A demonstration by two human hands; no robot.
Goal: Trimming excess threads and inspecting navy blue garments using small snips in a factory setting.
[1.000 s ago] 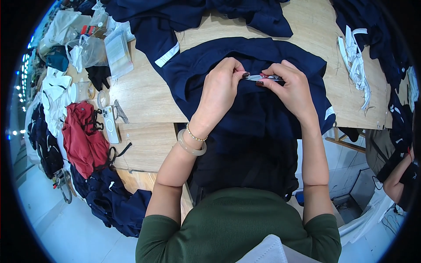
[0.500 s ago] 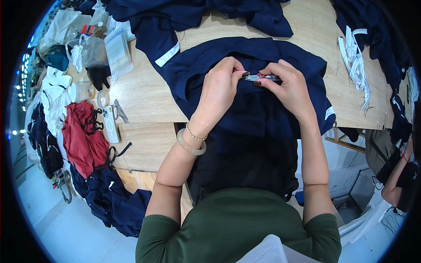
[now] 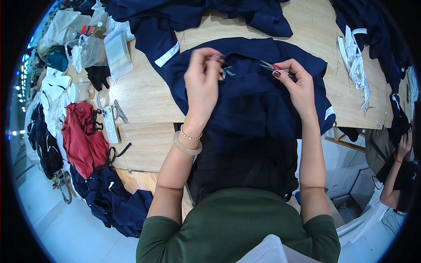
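A navy blue garment (image 3: pixel 258 103) lies spread before me at the table's front edge, its neck opening toward the far side. My right hand (image 3: pixel 300 85) is closed around small thread snips (image 3: pixel 268 67) with bits of red, their pointed metal blades aimed left over the cloth. Above the left part of the neckline is my left hand (image 3: pixel 201 81), its fingers curled but smeared by motion. Whether they pinch anything cannot be made out. Right beside those fingers, a small light label (image 3: pixel 228 74) shows inside the neck.
More navy garments (image 3: pixel 245 15) lie at the back. White fabric strips (image 3: pixel 355 70) rest at the right. Leftward are a phone (image 3: pixel 110 125), tape rolls (image 3: pixel 103 99), a red cloth item (image 3: pixel 83 138), papers (image 3: pixel 118 52) and plastic bags (image 3: pixel 93 50). Another person's arm (image 3: pixel 394 171) appears far right.
My hands, together at the neckline before, have moved apart. The left went left and up, the right shifted slightly right with the snips. The label at the neck has come into view.
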